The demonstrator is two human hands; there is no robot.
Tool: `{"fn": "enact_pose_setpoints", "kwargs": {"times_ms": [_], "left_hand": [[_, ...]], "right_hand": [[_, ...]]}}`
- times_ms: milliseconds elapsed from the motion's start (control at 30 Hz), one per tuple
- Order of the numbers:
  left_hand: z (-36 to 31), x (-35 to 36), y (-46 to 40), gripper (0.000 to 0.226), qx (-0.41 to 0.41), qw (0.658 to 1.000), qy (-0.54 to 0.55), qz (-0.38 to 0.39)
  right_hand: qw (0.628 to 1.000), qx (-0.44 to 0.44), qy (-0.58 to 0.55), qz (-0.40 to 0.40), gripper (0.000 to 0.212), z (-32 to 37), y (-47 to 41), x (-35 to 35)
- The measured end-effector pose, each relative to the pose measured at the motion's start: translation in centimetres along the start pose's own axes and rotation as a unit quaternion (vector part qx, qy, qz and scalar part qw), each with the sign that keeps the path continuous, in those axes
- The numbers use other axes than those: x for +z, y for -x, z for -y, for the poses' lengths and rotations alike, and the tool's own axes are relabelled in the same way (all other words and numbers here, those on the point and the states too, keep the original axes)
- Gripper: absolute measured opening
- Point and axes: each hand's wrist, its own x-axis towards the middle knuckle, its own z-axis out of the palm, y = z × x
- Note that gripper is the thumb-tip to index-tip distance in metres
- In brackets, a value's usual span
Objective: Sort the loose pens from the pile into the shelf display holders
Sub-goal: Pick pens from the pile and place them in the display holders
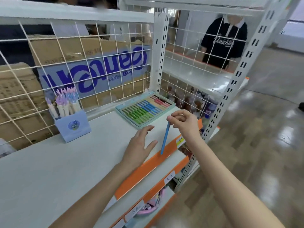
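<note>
The right hand (182,123) pinches a blue pen (165,138) by its top end, so it hangs nearly upright over the shelf (65,162) front edge. The left hand (139,145) hovers beside it, fingers relaxed and spread, holding nothing. The pen looks light, stiff and smooth; an end pinch lets it swing, so a mid-barrel hold probably suits steering it into the tray (144,108) slots.
</note>
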Motion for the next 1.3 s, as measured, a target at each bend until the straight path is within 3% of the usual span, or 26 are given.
{"fn": "enact_pose_setpoints", "kwargs": {"times_ms": [267,533,667,767,867,1100,1300], "left_hand": [[2.3,2.1,-8.9,0.044,0.0,0.998,-0.062,-0.021],[4.2,3.9,-16.9,0.046,0.005,0.992,-0.123,0.013],[5.3,4.5,-17.9,0.064,0.03,0.991,-0.128,-0.019],[5.8,4.7,-18.1,0.065,0.097,0.972,-0.212,-0.04],[6.4,4.8,-18.1,0.066,0.13,0.949,-0.289,-0.007],[7.0,5.3,-17.8,0.064,0.081,0.938,-0.336,0.012],[6.4,6.9,-17.4,0.057,0.084,0.919,-0.385,-0.02]], "right_hand": [[0.999,0.012,0.038,0.025,0.013,-0.9,-10.1,0.7],[0.998,0.003,0.039,0.055,0.015,-0.6,-19.4,1.4],[0.995,-0.01,0.058,0.077,0.012,-1.5,-22.4,1.9],[0.993,-0.015,0.043,0.106,0.013,-2.2,-24.4,3.1],[0.989,-0.024,0.047,0.141,0.013,-3.0,-26.2,4.4],[0.972,-0.025,0.02,0.232,0.02,-4.7,-29.0,7.0],[0.956,-0.039,0.041,0.286,0.018,-6.8,-29.3,7.3]]}}
